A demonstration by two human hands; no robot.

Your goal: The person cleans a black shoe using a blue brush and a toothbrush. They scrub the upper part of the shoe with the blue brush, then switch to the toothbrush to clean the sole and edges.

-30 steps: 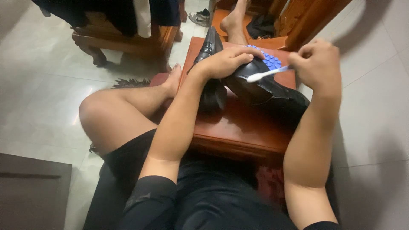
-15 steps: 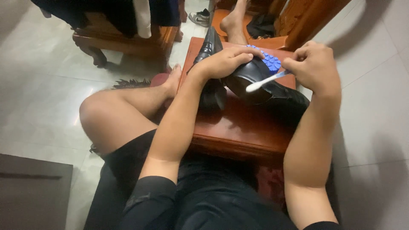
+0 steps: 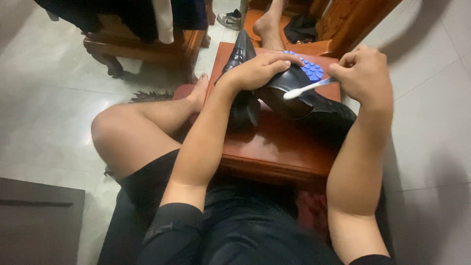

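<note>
Left hand (image 3: 259, 68) clamped over the top of a black leather shoe (image 3: 289, 93), fingers curled across the upper, pinning it down. Right hand (image 3: 364, 74) closed in a fist on the handle of a white toothbrush (image 3: 308, 88), brush head laid against the shoe's shiny side. Shoe tipped on its side on a low reddish wooden stool (image 3: 274, 142), sole turned away and showing blue round studs (image 3: 310, 70). Second black shoe (image 3: 240, 54) just behind the left hand, toe pointing away, lower part hidden by wrist and forearm. Heel end of the held shoe lost in dark shadow beside the right forearm, edge hard to trace.

Further out: own bare left leg (image 3: 142, 127) bent alongside the stool, foot (image 3: 198, 91) touching its corner. Another person's bare foot (image 3: 269, 22) beyond the stool's far edge, cut off by the frame top. Carved wooden chair (image 3: 142, 44) at upper left with dark clothes (image 3: 122, 12) draped over it. A sneaker (image 3: 229, 19) on the pale tiled floor (image 3: 44, 98) near the top edge, partly hidden. No containers visible.
</note>
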